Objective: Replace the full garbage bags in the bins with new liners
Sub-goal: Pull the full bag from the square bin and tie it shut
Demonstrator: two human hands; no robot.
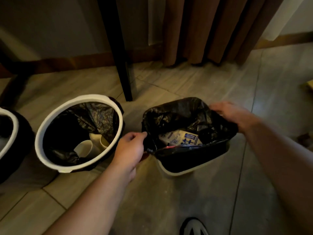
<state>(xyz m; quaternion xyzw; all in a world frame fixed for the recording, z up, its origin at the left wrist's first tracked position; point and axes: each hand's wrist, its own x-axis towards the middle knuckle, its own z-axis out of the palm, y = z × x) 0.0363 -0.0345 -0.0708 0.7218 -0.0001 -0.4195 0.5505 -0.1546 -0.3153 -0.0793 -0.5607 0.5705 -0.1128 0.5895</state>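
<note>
So the landmark here is the black table leg standing on the tiled floor. Just right of its foot and nearer the camera sits a small cream bin with a black garbage bag folded over its rim. Inside the bag there's a white carton with blue print lying flat near the bottom.

The left hand is at the bag's edge on the side facing the table leg, thumb and fingers pinched tight on the plastic there. The right hand is over the opposite edge, far side from the leg, fingers curled down onto the rim. It's blurry though, so I can't tell if it's actually gripping the bag or just resting on it.

Left of the table leg is a round bin with a white ring, also lined in black, with pale paper cups inside. Another white-rimmed bin pokes in further left. Brown curtains hang behind, right of the leg. A shoe toe shows at the bottom edge.
</note>
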